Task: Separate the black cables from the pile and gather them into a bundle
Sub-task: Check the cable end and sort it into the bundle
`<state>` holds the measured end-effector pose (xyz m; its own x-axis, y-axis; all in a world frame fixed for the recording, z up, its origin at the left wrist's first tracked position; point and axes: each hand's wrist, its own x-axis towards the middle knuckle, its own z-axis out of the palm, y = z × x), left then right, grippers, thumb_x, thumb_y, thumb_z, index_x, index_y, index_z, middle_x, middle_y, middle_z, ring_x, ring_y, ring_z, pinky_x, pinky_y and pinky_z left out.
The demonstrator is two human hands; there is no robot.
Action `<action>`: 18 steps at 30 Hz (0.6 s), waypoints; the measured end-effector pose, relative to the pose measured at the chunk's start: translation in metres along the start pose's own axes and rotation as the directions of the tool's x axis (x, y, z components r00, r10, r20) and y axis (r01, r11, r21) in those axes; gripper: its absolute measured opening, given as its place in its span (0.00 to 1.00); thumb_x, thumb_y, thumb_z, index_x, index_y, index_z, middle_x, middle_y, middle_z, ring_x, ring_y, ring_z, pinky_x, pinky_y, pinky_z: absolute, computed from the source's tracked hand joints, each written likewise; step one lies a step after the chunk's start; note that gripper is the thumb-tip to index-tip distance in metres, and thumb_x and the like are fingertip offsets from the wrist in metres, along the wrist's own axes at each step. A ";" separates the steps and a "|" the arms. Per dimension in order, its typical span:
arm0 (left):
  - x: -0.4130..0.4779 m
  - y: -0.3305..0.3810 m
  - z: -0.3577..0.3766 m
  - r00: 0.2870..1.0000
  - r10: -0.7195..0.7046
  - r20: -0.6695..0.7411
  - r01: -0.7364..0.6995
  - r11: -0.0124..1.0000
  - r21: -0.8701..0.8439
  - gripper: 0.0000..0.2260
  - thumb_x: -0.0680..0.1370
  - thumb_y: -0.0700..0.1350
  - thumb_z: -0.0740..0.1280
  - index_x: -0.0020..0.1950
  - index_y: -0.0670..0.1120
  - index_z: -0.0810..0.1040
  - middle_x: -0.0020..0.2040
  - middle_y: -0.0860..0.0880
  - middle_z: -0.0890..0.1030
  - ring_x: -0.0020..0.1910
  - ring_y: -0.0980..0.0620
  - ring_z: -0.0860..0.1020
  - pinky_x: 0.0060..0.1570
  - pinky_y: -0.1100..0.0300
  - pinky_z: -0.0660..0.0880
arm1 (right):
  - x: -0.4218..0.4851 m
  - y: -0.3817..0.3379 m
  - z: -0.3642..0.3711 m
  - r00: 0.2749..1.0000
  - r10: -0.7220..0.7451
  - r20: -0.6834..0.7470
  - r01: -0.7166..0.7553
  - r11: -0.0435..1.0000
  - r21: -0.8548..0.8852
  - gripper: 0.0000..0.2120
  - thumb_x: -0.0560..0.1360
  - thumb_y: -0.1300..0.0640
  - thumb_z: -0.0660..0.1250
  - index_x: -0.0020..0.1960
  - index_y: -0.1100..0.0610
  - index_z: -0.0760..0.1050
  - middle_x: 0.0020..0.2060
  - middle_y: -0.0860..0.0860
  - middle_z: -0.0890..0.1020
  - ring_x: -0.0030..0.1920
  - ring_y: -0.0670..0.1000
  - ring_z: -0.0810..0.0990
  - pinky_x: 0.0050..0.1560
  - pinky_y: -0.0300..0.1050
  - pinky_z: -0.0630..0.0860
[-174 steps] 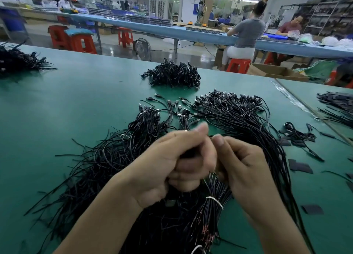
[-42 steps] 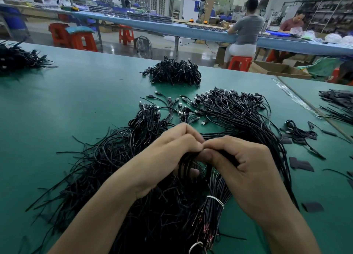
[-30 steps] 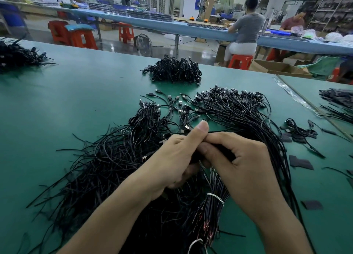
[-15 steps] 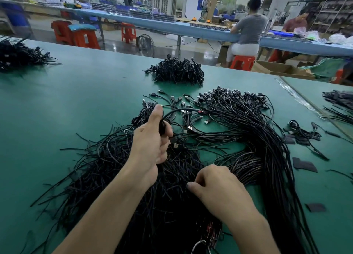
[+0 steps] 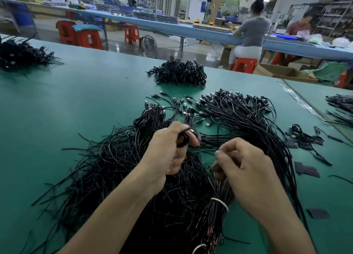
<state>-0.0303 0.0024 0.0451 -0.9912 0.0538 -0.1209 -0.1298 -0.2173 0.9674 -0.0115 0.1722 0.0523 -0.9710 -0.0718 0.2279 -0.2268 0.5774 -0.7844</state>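
A big loose pile of black cables (image 5: 118, 167) covers the green table (image 5: 76, 104) in front of me, and a long sheaf of cables (image 5: 248, 123) with plugs fans out to the right. My left hand (image 5: 168, 150) grips a few black cables in its curled fingers above the pile. My right hand (image 5: 242, 169) is curled over the top of a bundle of cables (image 5: 217, 211) tied with a white band, and pinches thin strands there.
A finished heap of coiled cables (image 5: 179, 72) lies further back, another (image 5: 21, 55) at the far left. Black tape pieces (image 5: 305, 169) and a small cable bunch (image 5: 305, 139) lie on the right. People sit at a blue bench (image 5: 172, 28) beyond.
My left hand pulled back from the plugs, closing on a few cables. My right hand rose off the pile and now sits at the top of the tied bundle.
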 end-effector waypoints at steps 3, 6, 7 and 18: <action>-0.007 0.004 0.005 0.987 -0.049 0.153 0.031 0.993 0.117 0.11 0.78 0.49 0.63 0.52 0.42 0.77 0.23 0.55 0.64 0.19 0.56 0.57 0.19 0.68 0.54 | -0.001 -0.002 0.002 0.996 -0.043 -0.078 0.048 0.997 0.060 0.08 0.78 0.56 0.68 0.42 0.47 0.77 0.34 0.43 0.84 0.34 0.42 0.82 0.36 0.39 0.78; -0.013 0.002 0.012 0.967 -0.024 0.255 -0.018 0.987 0.162 0.15 0.76 0.49 0.65 0.62 0.47 0.76 0.25 0.56 0.69 0.18 0.61 0.63 0.18 0.69 0.58 | -0.001 -0.005 0.004 0.992 -0.110 -0.060 0.115 0.988 0.102 0.09 0.77 0.57 0.70 0.42 0.45 0.80 0.35 0.39 0.82 0.36 0.40 0.80 0.34 0.31 0.74; -0.015 0.002 0.015 0.963 0.022 0.268 -0.064 0.987 0.148 0.13 0.79 0.46 0.65 0.63 0.47 0.77 0.26 0.56 0.72 0.19 0.61 0.67 0.18 0.71 0.60 | -0.002 -0.006 0.003 0.991 -0.129 -0.022 0.131 0.985 0.115 0.10 0.77 0.58 0.70 0.43 0.44 0.81 0.36 0.38 0.82 0.37 0.39 0.80 0.35 0.29 0.72; -0.012 -0.002 0.027 0.933 0.360 0.017 -0.360 0.929 0.091 0.24 0.85 0.50 0.52 0.42 0.45 0.84 0.27 0.55 0.81 0.24 0.64 0.76 0.24 0.75 0.68 | -0.005 -0.016 0.008 0.988 -0.140 0.067 0.098 0.899 0.426 0.17 0.76 0.70 0.68 0.51 0.47 0.82 0.47 0.44 0.86 0.47 0.47 0.85 0.48 0.45 0.82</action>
<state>-0.0171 0.0286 0.0503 -0.9710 -0.0114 0.2388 0.2381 -0.1325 0.9621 -0.0034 0.1566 0.0589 -0.9327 -0.2062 0.2960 -0.3314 0.1653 -0.9289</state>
